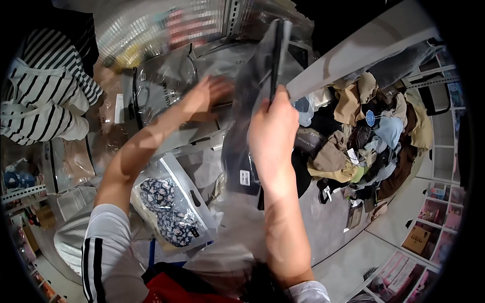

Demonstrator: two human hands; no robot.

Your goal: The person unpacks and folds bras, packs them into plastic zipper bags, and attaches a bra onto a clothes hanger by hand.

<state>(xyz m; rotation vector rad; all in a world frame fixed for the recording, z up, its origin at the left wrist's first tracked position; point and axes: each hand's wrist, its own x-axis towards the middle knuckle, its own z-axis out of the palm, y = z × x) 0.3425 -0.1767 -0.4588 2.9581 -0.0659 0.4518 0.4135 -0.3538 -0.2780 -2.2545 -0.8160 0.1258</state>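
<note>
My right hand (274, 126) is closed around the edge of a zip bag (243, 151), a clear plastic one with dark contents and a white barcode label. The bag hangs upright beside that hand, its dark slider edge pointing up. To its left, my left hand (209, 96) is blurred by motion, thumb and fingers apart, over a pile of grey zip bags (164, 93) with printed lettering. I cannot see anything held in it. Below my left forearm lies a clear zip bag with a floral bra (174, 212) inside.
Striped garments (48, 96) lie at the left. On the right is a heap of loose clothing (353, 141) in beige, brown, black and blue, below a slanting white panel (364, 48). Shelf cubbies (432, 217) with boxes line the right edge. A white wire basket (156, 30) stands at the back.
</note>
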